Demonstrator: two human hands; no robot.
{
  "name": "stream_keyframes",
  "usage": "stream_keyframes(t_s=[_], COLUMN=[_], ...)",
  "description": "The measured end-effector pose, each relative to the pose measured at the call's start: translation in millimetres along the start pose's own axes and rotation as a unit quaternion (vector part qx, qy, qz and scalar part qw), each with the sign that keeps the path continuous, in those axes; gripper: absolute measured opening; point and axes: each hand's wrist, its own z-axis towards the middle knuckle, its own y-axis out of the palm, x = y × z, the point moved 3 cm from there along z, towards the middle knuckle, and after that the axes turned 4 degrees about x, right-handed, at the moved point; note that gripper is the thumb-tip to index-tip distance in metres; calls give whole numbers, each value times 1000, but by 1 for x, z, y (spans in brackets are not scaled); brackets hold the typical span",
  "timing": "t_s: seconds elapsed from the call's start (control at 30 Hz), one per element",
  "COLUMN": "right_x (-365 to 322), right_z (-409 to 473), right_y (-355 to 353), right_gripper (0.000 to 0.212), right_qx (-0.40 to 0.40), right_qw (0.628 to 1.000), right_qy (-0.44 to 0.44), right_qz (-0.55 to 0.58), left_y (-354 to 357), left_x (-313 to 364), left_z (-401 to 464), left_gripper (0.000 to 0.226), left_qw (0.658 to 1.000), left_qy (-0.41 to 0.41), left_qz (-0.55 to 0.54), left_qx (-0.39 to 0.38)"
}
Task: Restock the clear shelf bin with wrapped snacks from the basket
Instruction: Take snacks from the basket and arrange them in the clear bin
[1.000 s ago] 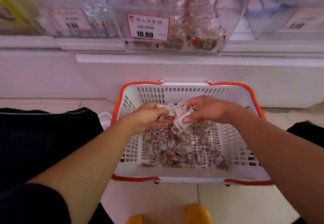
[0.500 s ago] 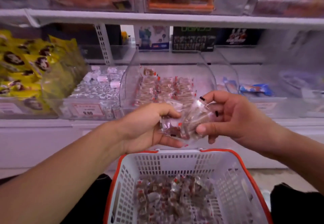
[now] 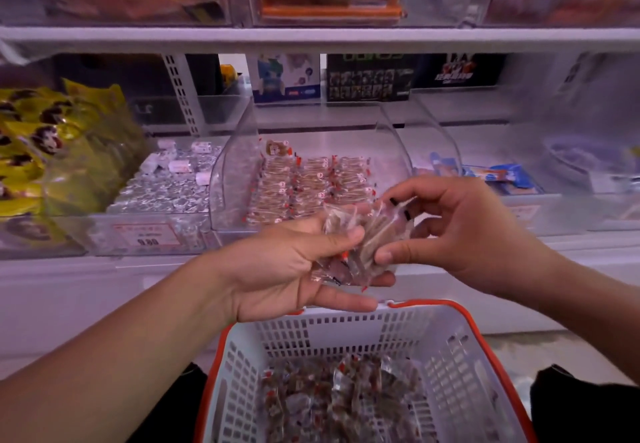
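Observation:
Between both hands I hold a bundle of clear-wrapped brown snacks (image 3: 360,248), raised above the basket and in front of the shelf. My left hand (image 3: 287,269) cradles the bundle from below, thumb on top. My right hand (image 3: 460,231) pinches its right side between thumb and fingers. The clear shelf bin (image 3: 235,179) behind my hands holds neat rows of the same snacks. Below, the white basket with an orange rim (image 3: 450,349) contains a loose pile of more wrapped snacks (image 3: 343,401).
A bin of silver-wrapped sweets (image 3: 166,189) stands left of the clear bin, with yellow bags (image 3: 45,151) further left. A bin with blue packets (image 3: 498,174) is to the right. A higher shelf (image 3: 311,37) with price tags runs overhead.
Both hands lifted the bundle of snacks out of the basket up to shelf height. The view rose from the basket to the shelf. In the last half second the hands barely moved.

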Motion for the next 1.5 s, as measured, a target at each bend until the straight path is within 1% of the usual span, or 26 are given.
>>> stream_keyframes(t_s=[0.07,0.13,0.17,0.23,0.3,0.37,0.43,0.5,0.57,0.6,0.63,0.67,0.7,0.73,0.77,0.8,0.83,0.87,1.0,1.07,1.1,1.13,1.27,1.3,1.4,1.5], right_x=[-2,-2,-3,-3,-3,-5,-6,-9,-15,-18,-21,-20,-17,-11,-3,6,15,24,62,75,78,79,88,92,100,101], right_z=[-4,-9,-13,-18,-20,-19,-16,-11,-3,5,15,28,45,64,85,105,124,140,185,202,209,216,234,235,235,237], right_y=[8,17,21,28,32,34,35,34,32,31,30,29,30,33,39,48,58,70,101,105,107,108,116,118,115,109], right_gripper=[61,73,75,79,81,80,75,62,50,46,44,44,44,45,44,43,42,41,39,40,41,42,48,51,71,91], right_qx=[-17,-41,-49,-59,-70,-74,-80,-93,-100,-91,-71,-48,-28,-12,1,11,18,20,36,58,66,73,55,50,70,61], right_qw=[999,997,995,986,986,992,995,995,995,996,996,995,993,989,986,984,983,980,970,971,974,976,984,985,964,953], right_qy=[-32,-44,-54,-81,-73,-46,-25,-12,4,13,26,46,71,100,127,151,172,191,240,231,218,203,164,148,86,82], right_qz=[-36,-48,-70,-131,-130,-86,-52,-28,6,23,44,68,93,110,110,93,68,45,16,9,9,2,-36,-74,-241,-285], left_y=[1,0,0,0,-3,-5,-5,-4,-8,-14,-25,-40,-55,-68,-81,-93,-102,-109,-122,-121,-118,-114,-103,-103,-104,-103], left_x=[-1,-2,-2,-3,-2,-1,1,6,17,27,40,55,69,78,81,79,75,71,66,59,55,52,50,51,54,56], left_z=[1,2,2,0,-3,-3,-2,-5,-12,-17,-24,-34,-46,-55,-58,-57,-53,-49,-37,-30,-26,-20,-9,-8,-8,-8], left_gripper=[48,59,64,63,70,84,88,85,81,77,68,58,51,53,60,65,65,60,43,43,43,42,39,39,40,41], left_qw=[1000,997,995,985,968,949,931,917,925,922,895,829,722,614,550,528,536,555,608,680,706,715,712,713,707,685], left_qy=[13,39,50,58,59,62,67,68,65,80,123,183,231,227,182,123,79,58,48,53,57,65,72,69,67,69], left_qz=[22,59,86,159,241,301,345,377,359,355,378,430,504,578,633,668,679,674,654,598,574,567,571,575,593,617], left_qx=[6,21,26,30,48,76,102,109,106,136,204,307,414,487,513,509,495,484,448,421,410,405,403,396,379,381])
